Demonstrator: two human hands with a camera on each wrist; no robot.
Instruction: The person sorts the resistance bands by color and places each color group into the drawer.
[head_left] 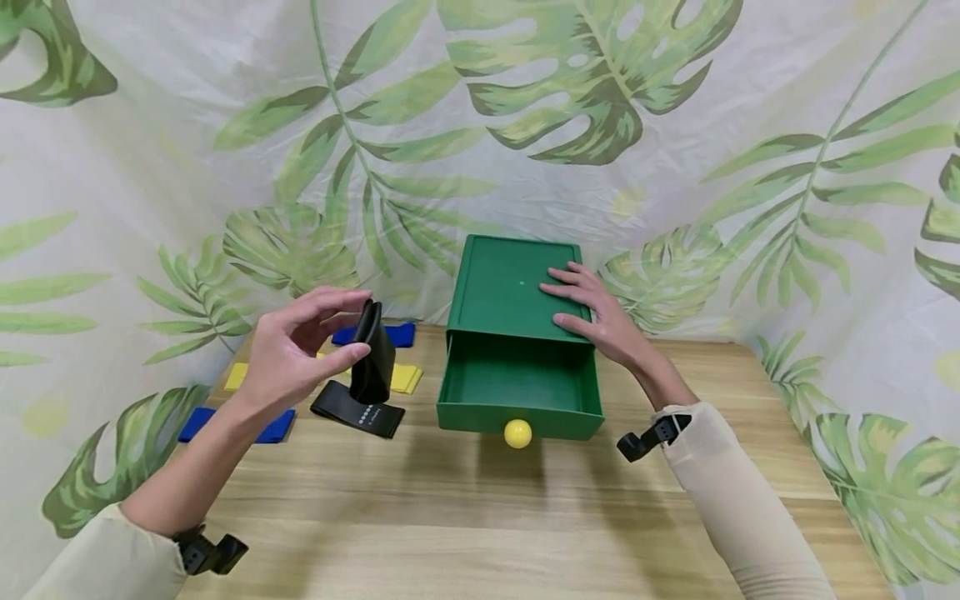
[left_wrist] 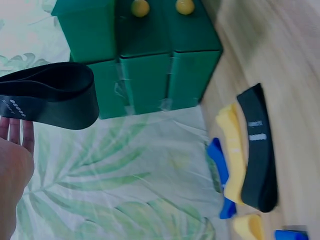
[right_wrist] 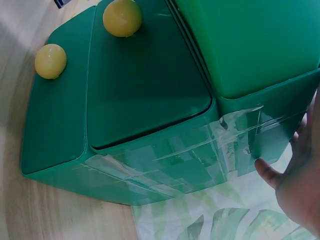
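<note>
Between the thumb and fingers of my left hand [head_left: 288, 346] is a black resistance band loop [head_left: 377, 362], pinched upright above the table. In the left wrist view this black loop [left_wrist: 75, 110] bulges open at one end, with pale lettering on its side. My right hand [head_left: 603, 321] rests on the top of a green drawer cabinet [head_left: 517, 283], fingers spread. Below that hand the cabinet's top drawer [head_left: 480, 418] is pulled out, its yellow round knob [head_left: 517, 433] facing me. Two lower drawers [right_wrist: 145, 75] are closed in the right wrist view.
Left of the cabinet lie another black band [head_left: 356, 410], a yellow band [head_left: 407, 378], a blue band [head_left: 397, 335] at the back and a blue band [head_left: 276, 427] nearer me. A leaf-patterned cloth [head_left: 405, 167] hangs behind the wooden table [head_left: 420, 533]. Clear tape [right_wrist: 150, 175] runs along the cabinet's side.
</note>
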